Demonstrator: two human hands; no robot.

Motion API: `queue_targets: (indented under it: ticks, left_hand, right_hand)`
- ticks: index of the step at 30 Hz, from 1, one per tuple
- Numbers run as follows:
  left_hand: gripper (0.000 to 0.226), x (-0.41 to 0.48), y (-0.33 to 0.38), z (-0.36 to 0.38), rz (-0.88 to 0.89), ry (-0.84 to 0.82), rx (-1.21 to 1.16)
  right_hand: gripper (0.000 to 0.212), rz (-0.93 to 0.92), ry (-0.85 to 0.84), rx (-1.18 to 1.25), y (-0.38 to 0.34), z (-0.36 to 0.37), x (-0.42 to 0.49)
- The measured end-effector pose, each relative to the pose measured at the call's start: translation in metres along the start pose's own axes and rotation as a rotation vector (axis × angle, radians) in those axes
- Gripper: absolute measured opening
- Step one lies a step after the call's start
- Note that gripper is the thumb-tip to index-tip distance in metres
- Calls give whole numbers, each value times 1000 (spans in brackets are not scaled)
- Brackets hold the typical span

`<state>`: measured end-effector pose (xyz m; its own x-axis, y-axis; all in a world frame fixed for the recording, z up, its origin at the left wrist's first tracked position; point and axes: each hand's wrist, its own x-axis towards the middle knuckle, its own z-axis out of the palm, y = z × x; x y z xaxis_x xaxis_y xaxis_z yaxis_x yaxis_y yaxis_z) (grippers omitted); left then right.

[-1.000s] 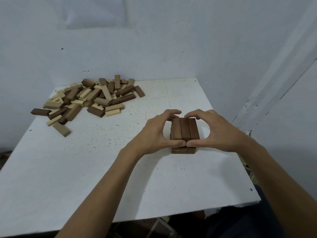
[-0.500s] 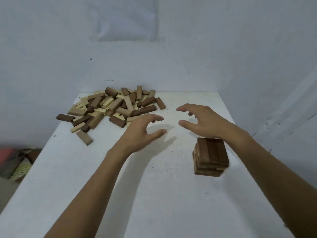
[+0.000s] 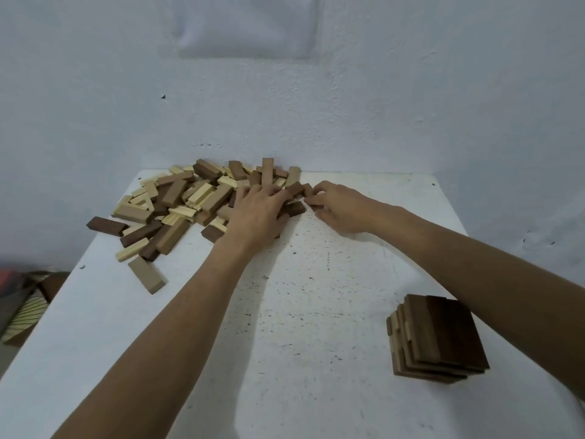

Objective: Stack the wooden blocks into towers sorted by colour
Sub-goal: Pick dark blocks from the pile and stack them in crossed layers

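A tower of dark brown blocks, several layers high, stands at the near right of the white table. A loose pile of dark brown, mid brown and pale blocks lies at the far left against the wall. My left hand rests on the pile's right edge, fingers stretched over the blocks. My right hand is just to its right, fingertips curled and pinching a small dark brown block at the pile's rim. Another dark brown block lies between the two hands.
A single tan block and a dark brown block lie apart from the pile on its near left. The wall closes the table's far side. Striped cloth and clutter sit on the floor beyond the left edge.
Both hands left the dark brown tower and reached forward to the pile. The left hand now lies on the blocks and the right hand has pinched a dark brown block.
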<state>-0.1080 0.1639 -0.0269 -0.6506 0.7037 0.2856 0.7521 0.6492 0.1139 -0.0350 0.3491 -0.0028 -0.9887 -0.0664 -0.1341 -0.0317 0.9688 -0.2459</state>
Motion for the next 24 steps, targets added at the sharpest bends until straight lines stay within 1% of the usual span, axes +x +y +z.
queue_targets:
  ticks: [3, 5, 7, 9, 11, 14, 17, 21, 24]
  left_hand:
    - [39, 2, 3, 2, 10, 19, -32]
    - [30, 1, 6, 1, 12, -2, -39]
    - [27, -2, 9, 1, 26, -4, -51]
    - [31, -8, 13, 1, 45, 10, -47]
    - [34, -18, 18, 0, 61, 17, 6]
    - [34, -36, 27, -3, 45, 14, 30]
    - [36, -59, 33, -3, 57, 35, 78]
    - [36, -91, 37, -8, 47, 65, 88]
    - [43, -117, 39, -17, 12, 61, 58]
  right_hand:
    - [32, 18, 62, 15, 1, 3, 1]
    - [27, 41, 71, 13, 0, 2, -1]
    - [22, 48, 60, 1, -4, -1, -4]
    - [21, 58, 29, -20, -9, -5, -9]
    - [21, 71, -4, -23, -17, -5, -15]
    - [21, 104, -33, -23, -29, -4, -28]
    - [25, 130, -58, -21, -43, -1, -42]
    - [27, 166, -48, -17, -66, 8, -61]
    - [25, 191, 23, -10, -86, 22, -76]
